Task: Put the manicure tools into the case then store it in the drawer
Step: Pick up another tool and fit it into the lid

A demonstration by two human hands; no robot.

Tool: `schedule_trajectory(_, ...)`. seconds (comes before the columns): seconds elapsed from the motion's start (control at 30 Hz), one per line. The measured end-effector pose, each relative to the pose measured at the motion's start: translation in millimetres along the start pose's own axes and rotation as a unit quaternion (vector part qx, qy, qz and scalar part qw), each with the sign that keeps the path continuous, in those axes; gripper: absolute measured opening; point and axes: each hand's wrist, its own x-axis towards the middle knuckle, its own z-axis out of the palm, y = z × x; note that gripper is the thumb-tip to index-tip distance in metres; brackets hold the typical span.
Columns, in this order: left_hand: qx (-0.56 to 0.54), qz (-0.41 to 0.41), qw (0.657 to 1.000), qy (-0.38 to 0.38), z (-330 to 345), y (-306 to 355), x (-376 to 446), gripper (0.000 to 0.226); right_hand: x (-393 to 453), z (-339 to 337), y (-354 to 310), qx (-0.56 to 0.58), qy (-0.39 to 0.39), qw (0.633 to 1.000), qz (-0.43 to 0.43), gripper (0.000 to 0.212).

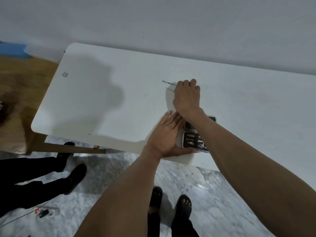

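A black manicure case (193,140) lies open on the white table (102,93) near its front edge, with several metal tools strapped in its lower half. My right forearm crosses over it and hides much of the lid. My left hand (166,135) rests flat, fingers together, against the case's left side. Farther back on the table, my right hand (187,94) is curled over two thin metal tools (168,86); only their tips stick out to the left of the fingers. No drawer is in view.
The table stands against a pale wall. A second person's dark-clad legs and shoes (71,175) are on the marble floor to the left. My own feet in black sandals (171,200) are below the table's front edge. A small gadget with cables (43,212) lies on the floor.
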Motion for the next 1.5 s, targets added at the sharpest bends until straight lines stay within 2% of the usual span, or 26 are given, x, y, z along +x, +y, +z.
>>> schedule_trajectory(0.17, 0.013, 0.000, 1.000, -0.007, -1.8, 1.6, 1.1, 0.119, -0.9, -3.8, 0.4, -0.032, -0.019, 0.999, -0.015, 0.033)
schedule_trajectory(0.47, 0.000, 0.011, 1.000, 0.027, 2.7, -2.0, -3.8, 0.123, -10.8, -9.3, 30.3, 0.074, 0.022, 0.997, 0.005, 0.018)
schedule_trajectory(0.77, 0.006, 0.009, 1.000, 0.010, -0.6, -0.7, -3.3, 0.123, -11.3, -12.7, 32.6, 0.103, 0.022, 0.994, 0.021, 0.015)
schedule_trajectory(0.93, 0.025, 0.006, 1.000, 0.004, -0.4, -1.0, -2.6, 0.124, -5.8, -13.0, 37.9, 0.147, 0.029, 0.988, 0.045, 0.021)
schedule_trajectory(1.17, 0.027, 0.008, 1.000, 0.007, -0.2, -1.2, -3.3, 0.123, -3.0, -11.6, 36.7, 0.125, 0.030, 0.991, 0.041, 0.024)
schedule_trajectory(1.37, 0.024, 0.008, 1.000, 0.014, 0.2, -1.0, -3.2, 0.123, -6.5, -6.5, 36.1, 0.027, 0.025, 0.999, -0.024, 0.027)
schedule_trajectory(1.5, 0.018, 0.010, 1.000, 0.019, 0.6, -1.0, -2.5, 0.124, -8.6, -4.8, 30.9, -0.054, -0.010, 0.998, -0.040, 0.036)
